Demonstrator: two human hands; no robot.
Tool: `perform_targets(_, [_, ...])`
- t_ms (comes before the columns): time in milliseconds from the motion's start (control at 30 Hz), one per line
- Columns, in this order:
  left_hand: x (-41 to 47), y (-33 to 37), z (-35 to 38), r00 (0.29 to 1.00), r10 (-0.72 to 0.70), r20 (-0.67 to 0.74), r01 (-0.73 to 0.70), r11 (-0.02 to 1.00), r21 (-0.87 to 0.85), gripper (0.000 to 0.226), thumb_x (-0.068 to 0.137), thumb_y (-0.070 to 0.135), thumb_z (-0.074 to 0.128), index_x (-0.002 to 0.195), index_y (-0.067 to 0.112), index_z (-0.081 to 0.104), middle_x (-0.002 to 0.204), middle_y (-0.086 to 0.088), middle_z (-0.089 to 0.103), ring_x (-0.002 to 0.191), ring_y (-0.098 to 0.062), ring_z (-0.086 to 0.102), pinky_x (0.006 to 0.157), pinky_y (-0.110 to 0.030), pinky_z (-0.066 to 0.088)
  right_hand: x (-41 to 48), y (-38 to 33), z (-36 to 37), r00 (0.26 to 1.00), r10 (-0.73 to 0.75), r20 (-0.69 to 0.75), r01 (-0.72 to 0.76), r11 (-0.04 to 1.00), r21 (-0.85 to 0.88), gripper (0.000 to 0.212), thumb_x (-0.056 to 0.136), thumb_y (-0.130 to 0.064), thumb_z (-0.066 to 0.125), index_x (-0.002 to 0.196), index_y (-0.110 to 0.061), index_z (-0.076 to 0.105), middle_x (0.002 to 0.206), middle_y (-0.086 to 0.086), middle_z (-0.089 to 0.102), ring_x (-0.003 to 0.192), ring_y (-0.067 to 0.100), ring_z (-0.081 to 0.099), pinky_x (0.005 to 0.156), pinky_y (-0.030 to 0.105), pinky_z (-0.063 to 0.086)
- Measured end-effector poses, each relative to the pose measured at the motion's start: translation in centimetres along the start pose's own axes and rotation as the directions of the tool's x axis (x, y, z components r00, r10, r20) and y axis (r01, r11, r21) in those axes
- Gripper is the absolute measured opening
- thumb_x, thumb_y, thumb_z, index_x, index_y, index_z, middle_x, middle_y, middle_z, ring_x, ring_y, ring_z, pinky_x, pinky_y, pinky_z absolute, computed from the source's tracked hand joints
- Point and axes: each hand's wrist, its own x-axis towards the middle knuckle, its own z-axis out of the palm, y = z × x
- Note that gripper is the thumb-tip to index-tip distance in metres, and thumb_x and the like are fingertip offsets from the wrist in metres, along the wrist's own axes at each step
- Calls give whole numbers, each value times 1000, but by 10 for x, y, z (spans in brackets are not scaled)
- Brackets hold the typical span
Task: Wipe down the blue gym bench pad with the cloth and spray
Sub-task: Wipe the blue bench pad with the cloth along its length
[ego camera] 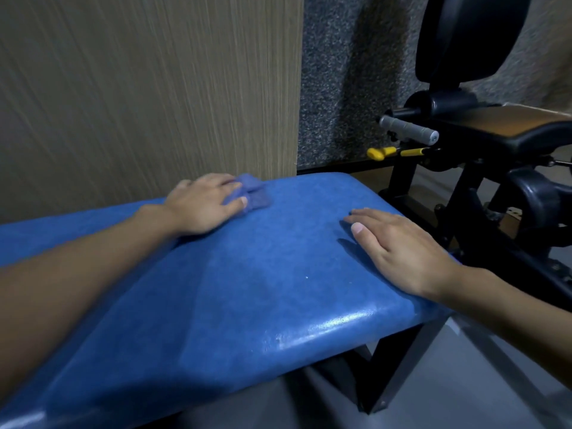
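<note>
My left hand (204, 205) presses a small folded blue cloth (253, 196) flat onto the glossy blue vinyl bench pad (263, 274).
The cloth lies at the pad's far edge, just beside the wood-grain wall panel (139, 88), with my fingers straight over it. My right hand (399, 249) rests open, palm down, near the rounded right edge, close to a black steel exercise machine (400, 178). Bare pebbled vinyl stretches between my hands.
</note>
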Motion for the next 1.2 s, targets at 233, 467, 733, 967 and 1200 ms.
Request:
perform_targets(233, [-5, 2, 4, 998, 59, 2, -57, 980, -190, 66, 85, 73, 24, 143, 46, 40, 148, 17, 43, 140, -14, 34, 112, -43, 31, 2, -1, 4, 999, 25, 20, -24, 999, -25, 47, 101, -45, 19, 133, -34, 50, 145, -13, 41, 133, 8, 35, 106, 25, 19])
perform_targets(467, [-121, 99, -21, 791, 609, -46, -609, 780, -144, 51, 95, 65, 26, 145, 56, 26, 157, 13, 29, 142, -8, 26, 113, -29, 25, 4, -1, 0, 999, 27, -28, -26, 998, 52, 53, 98, -44, 23, 117, -15, 64, 133, 0, 57, 123, 22, 50, 103, 34, 36])
perform_targets(733, [-79, 68, -12, 893, 448, -30, -446, 878, -173, 55, 90, 71, 20, 142, 57, 30, 149, 24, 29, 137, -3, 29, 113, -33, 25, 3, -15, 4, 1000, -15, 26, 14, 999, 38, 53, 99, -45, 21, 131, -20, 55, 144, 1, 49, 137, 17, 38, 113, 38, 27])
perform_targets(967, [8, -40, 8, 991, -133, 24, 135, 979, -151, 54, 93, 69, 25, 142, 50, 38, 148, 5, 42, 136, -24, 39, 109, -45, 32, 2, -14, 10, 996, 9, 92, -4, 999, -53, 56, 98, -55, 10, 143, -38, 38, 155, -16, 28, 143, 2, 17, 117, 29, 9])
perform_targets(1200, [-52, 13, -6, 999, 49, 24, -44, 986, -162, 46, 94, 66, 27, 140, 60, 33, 152, 20, 33, 140, -12, 28, 110, -43, 32, 4, -14, 11, 995, 9, 103, -2, 997, -74, 52, 99, -53, 13, 142, -38, 38, 154, -16, 29, 143, 2, 19, 117, 30, 9])
